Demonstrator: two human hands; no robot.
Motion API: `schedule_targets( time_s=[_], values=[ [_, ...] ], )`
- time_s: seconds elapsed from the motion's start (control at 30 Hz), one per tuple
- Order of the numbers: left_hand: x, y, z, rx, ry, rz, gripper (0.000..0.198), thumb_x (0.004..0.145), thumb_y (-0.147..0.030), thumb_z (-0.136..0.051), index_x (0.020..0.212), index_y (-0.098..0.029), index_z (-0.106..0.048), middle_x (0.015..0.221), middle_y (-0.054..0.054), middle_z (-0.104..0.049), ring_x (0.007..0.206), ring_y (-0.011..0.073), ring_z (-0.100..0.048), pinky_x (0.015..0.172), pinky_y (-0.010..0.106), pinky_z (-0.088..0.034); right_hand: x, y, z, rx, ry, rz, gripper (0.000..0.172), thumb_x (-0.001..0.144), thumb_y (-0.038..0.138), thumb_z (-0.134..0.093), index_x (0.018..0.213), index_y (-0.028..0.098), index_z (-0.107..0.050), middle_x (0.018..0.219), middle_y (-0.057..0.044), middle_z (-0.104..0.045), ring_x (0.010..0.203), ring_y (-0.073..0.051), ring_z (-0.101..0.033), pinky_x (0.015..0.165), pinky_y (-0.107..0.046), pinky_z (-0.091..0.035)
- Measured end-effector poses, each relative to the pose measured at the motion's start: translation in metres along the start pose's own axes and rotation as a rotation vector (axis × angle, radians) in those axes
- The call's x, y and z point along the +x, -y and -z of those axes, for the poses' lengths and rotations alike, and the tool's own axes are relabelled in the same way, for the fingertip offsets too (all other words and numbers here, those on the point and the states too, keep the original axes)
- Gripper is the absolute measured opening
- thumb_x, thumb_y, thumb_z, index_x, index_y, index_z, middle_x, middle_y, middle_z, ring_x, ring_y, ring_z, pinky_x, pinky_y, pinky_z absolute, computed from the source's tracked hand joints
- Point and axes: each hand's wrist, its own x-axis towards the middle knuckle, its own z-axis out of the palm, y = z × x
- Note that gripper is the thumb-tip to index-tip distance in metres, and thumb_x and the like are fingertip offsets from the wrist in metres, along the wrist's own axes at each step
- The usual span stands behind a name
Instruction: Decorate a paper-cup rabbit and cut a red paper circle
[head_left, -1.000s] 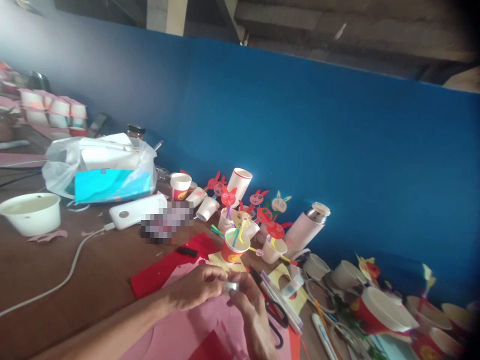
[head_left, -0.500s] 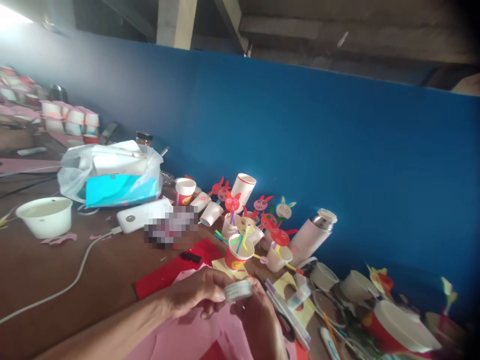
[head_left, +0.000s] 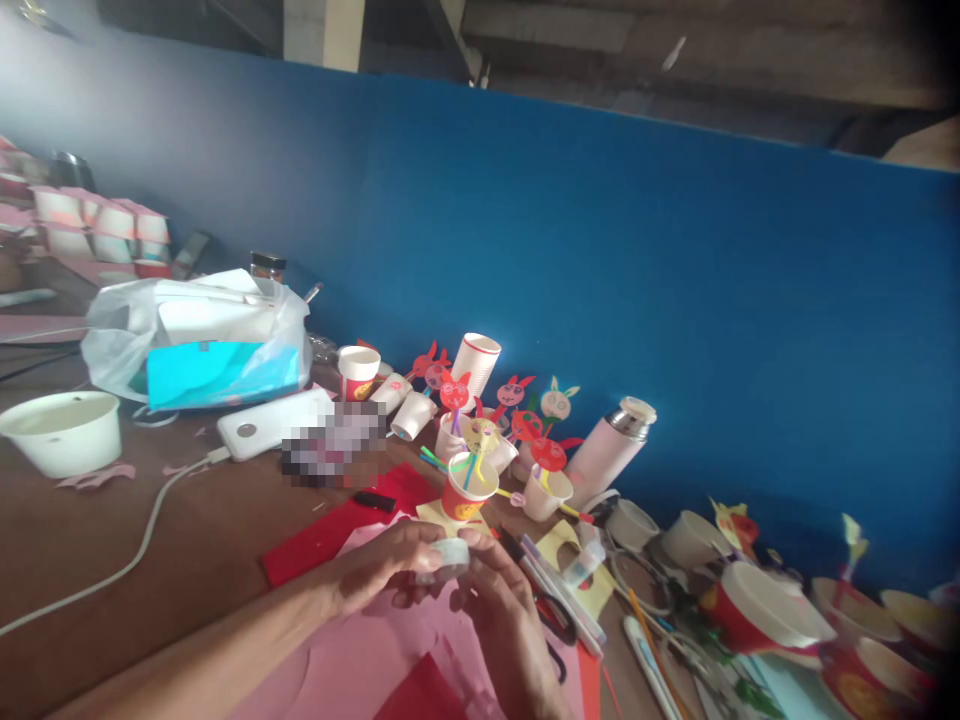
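A small whitish roll of tape (head_left: 452,552) is held between both hands over pink paper. My left hand (head_left: 394,562) pinches its left side, with the thumb on top. My right hand (head_left: 504,605) has its fingertips on the right side of the roll. Beneath them lie sheets of pink paper (head_left: 345,655) and a red piece (head_left: 424,692). Just beyond the hands stands a red and white paper cup (head_left: 469,490) with a yellow animal face on a straw in it. Scissors (head_left: 555,618) lie to the right of my right hand, partly hidden.
Several paper cups with red animal faces (head_left: 547,453) stand ahead, near a tilted pink thermos (head_left: 606,455). Pens (head_left: 566,590) and cables lie to the right. To the left are a white power bank (head_left: 274,425), a plastic bag (head_left: 120,340) and a white bowl (head_left: 64,440). A blue partition (head_left: 637,270) rises behind.
The view has shifted, so things sit further left and slightly higher. My right-hand fingers have changed position on the tape roll, and more of the back of that hand shows. Both hands remain on it.
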Motion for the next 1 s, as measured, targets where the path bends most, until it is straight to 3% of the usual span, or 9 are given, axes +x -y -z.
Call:
schedule_targets(
  time_s=[0.13,0.33,0.5,0.7,0.83,1.0],
  values=[
    [0.000,0.000,0.000,0.060,0.021,0.001,0.022,0.065,-0.033,-0.051,0.076,-0.014,-0.055,0.068,0.002,-0.055,0.055,0.0106,-0.041,0.050,0.023,-0.025,0.000,0.001,0.003,-0.021,0.060,-0.032,0.013,0.069,0.019,-0.061,0.081,0.020,-0.062,0.066,0.002,-0.056,0.059,-0.012,-0.048,0.058,-0.024,-0.036],
    [-0.003,-0.004,-0.003,0.212,0.018,0.041,0.012,0.061,-0.021,-0.048,0.069,-0.015,-0.055,0.062,-0.001,-0.049,0.054,0.0111,-0.041,0.052,0.023,-0.028,-0.007,0.006,-0.001,-0.168,0.102,0.010,0.016,0.065,0.014,-0.053,0.079,0.020,-0.060,0.067,0.002,-0.055,0.064,-0.014,-0.048,0.062,-0.025,-0.036],
    [-0.002,-0.001,-0.003,0.241,0.008,0.068,0.007,0.061,-0.019,-0.049,0.068,-0.018,-0.052,0.058,-0.004,-0.038,0.054,0.0100,-0.033,0.051,0.023,-0.021,-0.010,0.014,-0.010,-0.275,-0.006,0.000,0.011,0.062,0.016,-0.057,0.072,0.020,-0.056,0.066,0.004,-0.053,0.063,-0.013,-0.045,0.060,-0.023,-0.035],
    [0.001,0.004,-0.006,0.281,-0.027,0.043,0.006,0.059,-0.018,-0.049,0.063,-0.018,-0.045,0.060,-0.005,-0.033,0.057,0.0097,-0.027,0.051,0.023,-0.018,-0.007,0.001,-0.009,-0.402,-0.033,0.115,0.015,0.063,0.021,-0.061,0.064,0.021,-0.046,0.060,0.007,-0.043,0.057,-0.011,-0.037,0.054,-0.023,-0.030],
    [0.000,0.000,-0.007,0.258,-0.027,0.053,0.009,0.063,-0.024,-0.051,0.067,-0.017,-0.054,0.061,-0.003,-0.044,0.056,0.0099,-0.033,0.052,0.023,-0.021,-0.007,0.003,-0.008,-0.362,-0.015,0.139,0.011,0.071,0.023,-0.061,0.070,0.021,-0.050,0.063,0.005,-0.050,0.060,-0.012,-0.045,0.058,-0.024,-0.035],
    [-0.001,-0.002,0.000,0.080,0.028,0.005,0.024,0.063,-0.030,-0.047,0.072,-0.013,-0.061,0.066,0.003,-0.057,0.056,0.0127,-0.043,0.051,0.024,-0.026,-0.006,0.009,-0.006,-0.240,0.170,0.115,0.017,0.078,0.027,-0.063,0.092,0.022,-0.056,0.066,0.002,-0.062,0.064,-0.016,-0.056,0.066,-0.029,-0.041]
  ],
)
